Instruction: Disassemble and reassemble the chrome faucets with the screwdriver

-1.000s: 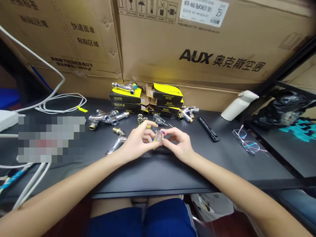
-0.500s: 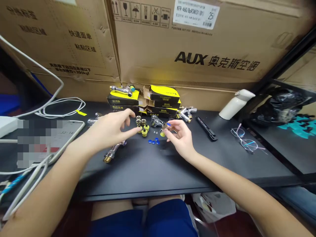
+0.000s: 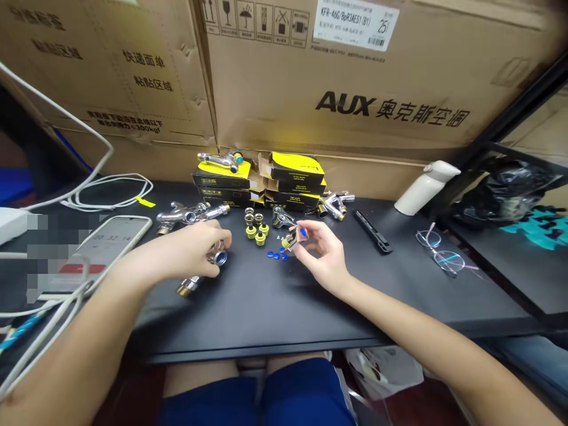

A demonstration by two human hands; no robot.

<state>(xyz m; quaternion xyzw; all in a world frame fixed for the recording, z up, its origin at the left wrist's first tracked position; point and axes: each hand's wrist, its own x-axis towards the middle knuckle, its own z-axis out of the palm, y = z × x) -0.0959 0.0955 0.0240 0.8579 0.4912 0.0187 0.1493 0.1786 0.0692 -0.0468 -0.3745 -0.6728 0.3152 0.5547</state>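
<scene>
Tap body (image 3: 217, 257) of chrome lying on black table (image 3: 275, 307), beside yellow fittings (image 3: 257, 232). Long axis slanting from brass threaded end at near left to open mouth at far right, pointing toward blue caps (image 3: 276, 255). Left hand (image 3: 190, 254) closed around its middle. Right hand (image 3: 326, 257) pinching small valve piece (image 3: 290, 239) just beside those caps

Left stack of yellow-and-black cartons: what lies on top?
A chrome metal tap with a teal cap lies across the top yellow-lidded carton; whatever the closed cartons hold is hidden.
</scene>
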